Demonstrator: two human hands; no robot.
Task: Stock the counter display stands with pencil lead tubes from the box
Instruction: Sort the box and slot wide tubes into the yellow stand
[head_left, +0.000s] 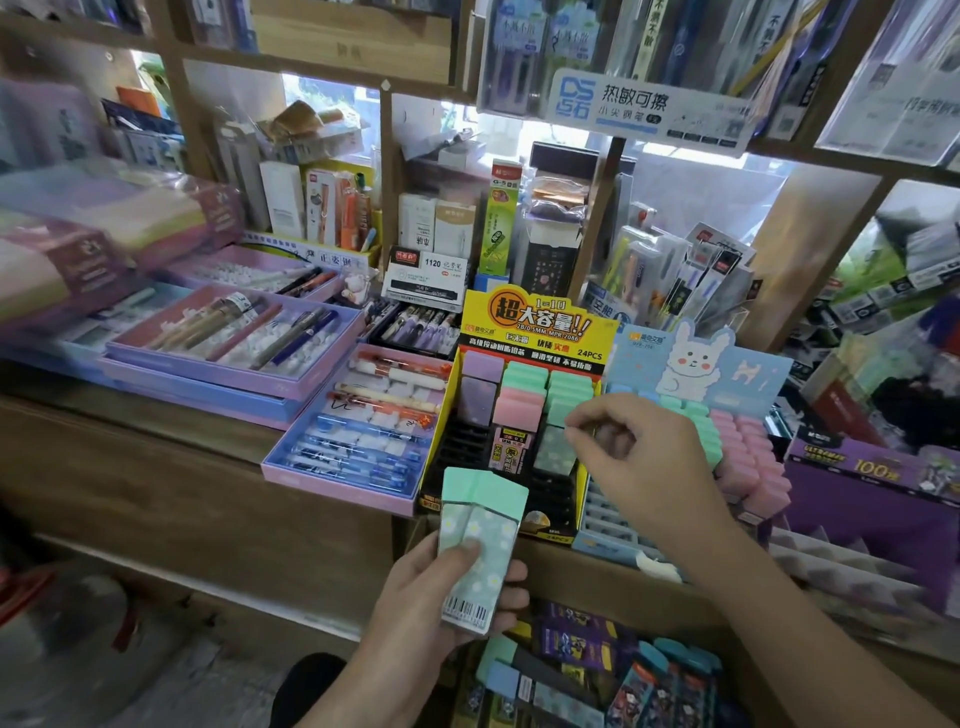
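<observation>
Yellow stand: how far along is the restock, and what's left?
Partly done. The yellow stand has purple, pink and green tubes in its back rows. In hand: the right hand pinches a green tube at the right column; the left hand holds spare tubes. Left: the front black slots are empty, as are front rows of the blue stand; the box below holds more stock.

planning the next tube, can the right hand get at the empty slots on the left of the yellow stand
Probably yes. The right hand is over the yellow stand, pinching a mint-capped tube in its right column; the empty black slots to its left are open from above.
</observation>
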